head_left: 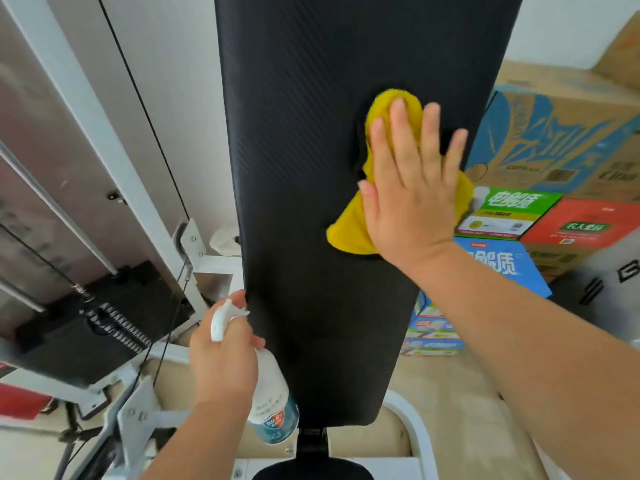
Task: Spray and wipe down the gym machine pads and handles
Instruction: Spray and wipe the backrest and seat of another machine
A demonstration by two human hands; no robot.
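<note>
A long black padded backrest (304, 174) of the gym machine runs up the middle of the view. My right hand (408, 188) lies flat with straight fingers on a yellow cloth (349, 226), pressing it against the right side of the pad. My left hand (225, 358) grips a white spray bottle (273, 393) with a blue label by its neck, beside the pad's lower left edge; the white trigger head (221, 317) points up toward the pad. A smaller black seat pad (311, 471) shows at the bottom edge.
The white machine frame (90, 133) with cables and a black weight stack (114, 323) stands on the left. Stacked cardboard boxes (554, 150) in blue, green and red fill the right. A curved white frame bar (412, 431) sits on the beige floor below the pad.
</note>
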